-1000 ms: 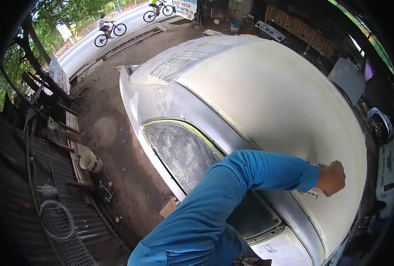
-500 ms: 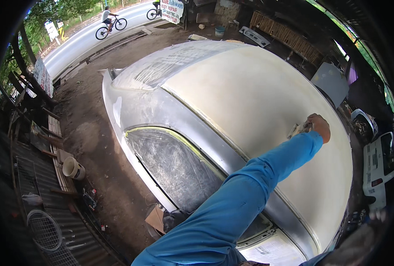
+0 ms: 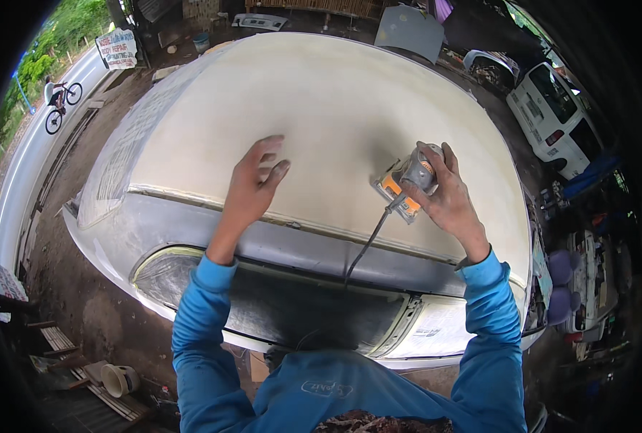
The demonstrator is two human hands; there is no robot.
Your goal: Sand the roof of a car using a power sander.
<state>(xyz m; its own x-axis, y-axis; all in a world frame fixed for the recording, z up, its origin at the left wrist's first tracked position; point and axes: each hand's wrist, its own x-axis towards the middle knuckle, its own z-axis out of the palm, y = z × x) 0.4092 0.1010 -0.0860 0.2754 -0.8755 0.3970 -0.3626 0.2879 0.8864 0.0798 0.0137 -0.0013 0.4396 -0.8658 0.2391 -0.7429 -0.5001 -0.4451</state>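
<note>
2 hands out over the pale car roof (image 3: 263, 94), and only 1 of them is loaded! The right hand (image 3: 447, 198) has its fingers wrapped round the grey top of a power sander (image 3: 416, 173); the tool sits just left of that palm, its orange-trimmed base (image 3: 393, 186) turned away from the wrist. Is the base touching the roof? From this angle I can't tell. Over to its left, well apart, the left hand (image 3: 254, 177) grasps nothing: fingers loosely bent, thumb off to the side. Whether its fingertips meet the surface, I can't say either.

Look at the cord (image 3: 369, 247)! It drops away from the tool, left of the right hand and toward the body, across the grey side rail (image 3: 321, 247) to the dark window (image 3: 292, 303). That's the line to watch, I'd judge: give it slack and guide it clear of the base. The empty left hand looks handy for that, provided its fingers are kept off the base. For the right hand, a light, even grip looks best, base laid flat rather than on 1 edge. Extra care, surely, at the roof groove (image 3: 292, 224), nearer the body than either palm, where a tipped base could bite unevenly.
</note>
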